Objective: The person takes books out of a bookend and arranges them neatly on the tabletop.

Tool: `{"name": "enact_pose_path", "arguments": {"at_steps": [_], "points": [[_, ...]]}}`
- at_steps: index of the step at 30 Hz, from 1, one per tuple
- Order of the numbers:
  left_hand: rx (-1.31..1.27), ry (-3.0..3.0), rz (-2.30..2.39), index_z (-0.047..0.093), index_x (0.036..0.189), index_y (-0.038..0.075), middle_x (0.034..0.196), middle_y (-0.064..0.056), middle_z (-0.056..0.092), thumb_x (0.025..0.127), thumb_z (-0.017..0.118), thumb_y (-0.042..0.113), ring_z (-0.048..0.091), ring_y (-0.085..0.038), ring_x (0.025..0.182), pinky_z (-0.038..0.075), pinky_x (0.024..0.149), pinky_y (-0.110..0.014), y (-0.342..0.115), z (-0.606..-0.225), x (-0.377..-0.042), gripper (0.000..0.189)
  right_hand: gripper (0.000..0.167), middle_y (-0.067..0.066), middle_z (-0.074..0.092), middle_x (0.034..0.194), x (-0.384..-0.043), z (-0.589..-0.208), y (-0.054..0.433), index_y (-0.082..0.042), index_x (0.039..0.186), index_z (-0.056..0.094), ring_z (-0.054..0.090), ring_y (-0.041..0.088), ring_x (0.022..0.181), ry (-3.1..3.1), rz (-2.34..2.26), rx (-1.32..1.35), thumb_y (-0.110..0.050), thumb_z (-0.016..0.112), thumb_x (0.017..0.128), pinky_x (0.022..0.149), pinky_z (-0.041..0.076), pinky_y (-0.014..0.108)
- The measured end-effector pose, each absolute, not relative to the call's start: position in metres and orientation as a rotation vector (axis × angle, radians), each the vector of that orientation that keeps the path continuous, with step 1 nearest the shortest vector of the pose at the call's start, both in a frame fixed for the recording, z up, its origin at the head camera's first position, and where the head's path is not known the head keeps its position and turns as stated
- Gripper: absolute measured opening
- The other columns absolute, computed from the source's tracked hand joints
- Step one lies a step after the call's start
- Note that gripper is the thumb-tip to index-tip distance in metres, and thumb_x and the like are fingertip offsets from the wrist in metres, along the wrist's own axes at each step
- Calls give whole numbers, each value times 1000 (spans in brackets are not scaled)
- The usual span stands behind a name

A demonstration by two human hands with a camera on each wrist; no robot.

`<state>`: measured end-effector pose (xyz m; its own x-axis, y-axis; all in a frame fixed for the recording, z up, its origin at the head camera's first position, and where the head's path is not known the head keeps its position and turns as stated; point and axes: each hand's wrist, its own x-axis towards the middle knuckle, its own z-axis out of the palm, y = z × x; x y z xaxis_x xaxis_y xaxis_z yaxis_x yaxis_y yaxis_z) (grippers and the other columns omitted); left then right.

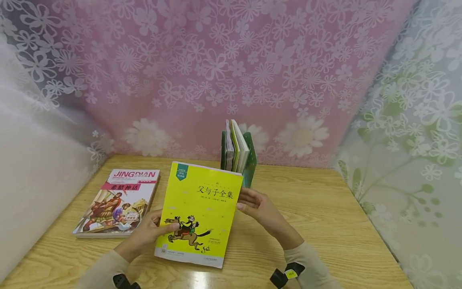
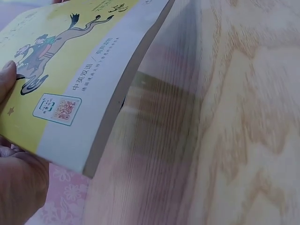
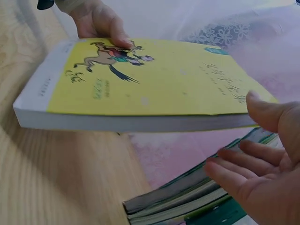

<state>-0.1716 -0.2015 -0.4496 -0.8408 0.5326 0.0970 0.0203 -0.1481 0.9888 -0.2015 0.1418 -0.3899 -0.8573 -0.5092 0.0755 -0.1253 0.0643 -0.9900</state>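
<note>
Yellow book [image 1: 202, 206] held above the bench [image 1: 306, 192], not yet set down.
Left hand [image 1: 148, 233] pinches it; right hand [image 1: 265, 210] has fingers parted at its edge. Beyond these, upright books [image 1: 238, 151] already stand; left of the left fingers, JINGDIAN book [image 1: 117, 204] lies flat.

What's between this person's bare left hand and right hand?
A rectangular yellow paper book: the left hand grips one side, while the right hand is at the opposite edge. The head view shows this.

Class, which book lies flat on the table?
The JINGDIAN book, leftmost; the left hand holds the yellow book, and the books at the back stand upright.
</note>
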Motion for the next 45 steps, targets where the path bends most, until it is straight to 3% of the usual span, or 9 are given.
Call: {"name": "enact_pose_path", "arguments": {"at_steps": [8,14,25,34,41,45], "points": [[496,1880,2034,55,135,20,116,-1,69,98,53,6,68,-31,97,56,80,-45,-224,-450,-169,40,58,21,40,147,-214,-382,148,-1,145,38,42,30,134,2280,-1995,-485,-13,62,94,100,44,28],[492,1941,2037,57,132,26,114,3,70,98,51,5,69,-29,95,57,77,-43,-241,-451,-169,41,59,17,43,146,-223,-377,148,-3,145,40,43,27,134,2397,-1987,-434,-19,64,94,101,43,32],[246,1942,2088,62,118,38,107,5,72,99,52,10,70,-25,93,57,77,-42,-277,-445,-164,35,59,12,45,146,-239,-366,140,-7,144,41,44,25,134,2482,-2019,-406,-23,65,93,103,43,38],[233,1974,2162,63,118,34,104,4,72,100,47,5,71,-21,90,58,73,-38,-316,-440,-164,37,62,15,44,145,-255,-368,124,-4,144,40,43,28,134,2514,-2119,-406,-18,68,91,105,41,34],[272,1861,2174,64,117,33,104,3,72,102,41,4,71,-19,90,58,73,-36,-356,-438,-169,40,62,24,43,144,-246,-346,112,4,144,37,42,35,133,2559,-2082,-439,-11,66,91,107,38,44],[258,1877,2204,64,118,34,103,3,72,102,40,3,71,-19,88,58,72,-36,-376,-438,-173,43,61,26,42,143,-241,-336,107,6,144,35,43,36,132,2622,-2013,-428,-11,64,93,106,38,43]]}}
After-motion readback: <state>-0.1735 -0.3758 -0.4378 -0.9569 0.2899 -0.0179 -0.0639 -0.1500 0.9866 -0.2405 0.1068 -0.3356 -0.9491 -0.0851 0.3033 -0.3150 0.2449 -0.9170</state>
